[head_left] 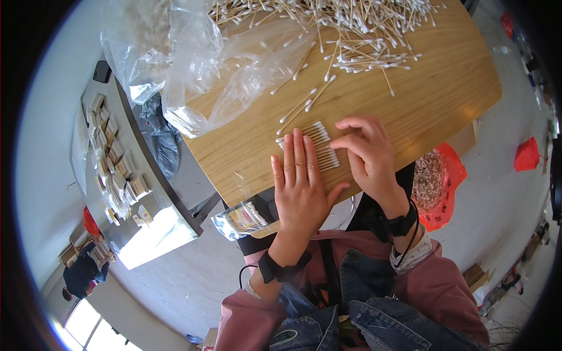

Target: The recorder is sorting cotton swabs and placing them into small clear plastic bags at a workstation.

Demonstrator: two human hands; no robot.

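A flat row of wooden cotton swabs (321, 146) lies side by side on the wooden table, white tips toward the right. My left hand (301, 187) is laid flat over the left part of this row, fingers straight and thumb spread, covering many of the sticks. Just right of the row is my right hand (372, 155), its fingers bent and apart, one fingertip at the white tips. Nothing is visible between them. Beyond the hands, a few loose swabs (307, 105) lie at an angle. A large heap of swabs (357, 29) covers the far side.
A clear plastic bag (199, 76) drapes over the table's far left. At the near edge lies a clear packet of swabs (241, 219). A red bag of swabs (436, 187) stands below on the right. Another table (158, 234) with many small packs is left; a person (85, 272) is beyond.
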